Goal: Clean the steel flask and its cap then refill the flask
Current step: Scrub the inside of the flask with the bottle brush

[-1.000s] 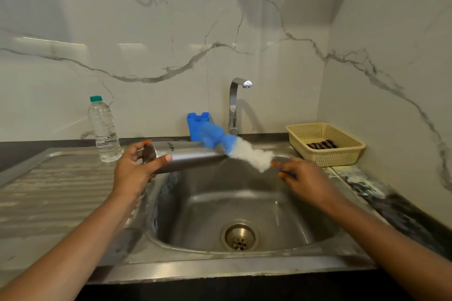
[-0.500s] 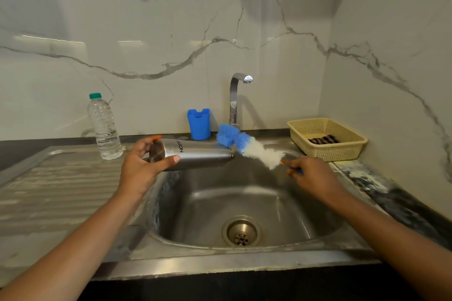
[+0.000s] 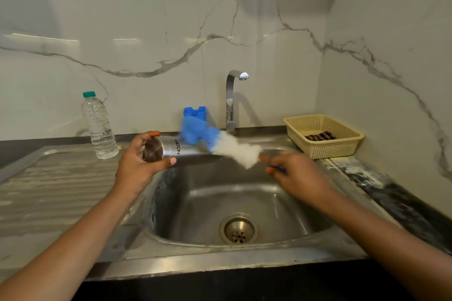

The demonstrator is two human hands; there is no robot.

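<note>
Head view: the left hand (image 3: 137, 166) clasps the steel flask (image 3: 186, 150) round its base, holding it level over the back-left edge of the sink (image 3: 220, 264). The right hand (image 3: 300, 178) grasps the handle of a brush (image 3: 232, 146), whose blurred blue-and-white bristles sit at the flask's mouth. A water bottle (image 3: 99, 127) stands at the back edge of the drainboard (image 3: 49, 190).

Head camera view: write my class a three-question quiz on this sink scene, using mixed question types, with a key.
1. True or false: the steel flask is held sideways above the sink.
2. Fill in: the right hand holds a blue and white ____.
3. Which grips the flask's base end? A) left hand B) right hand C) neither

Key: 1 true; 2 brush; 3 A.
</note>
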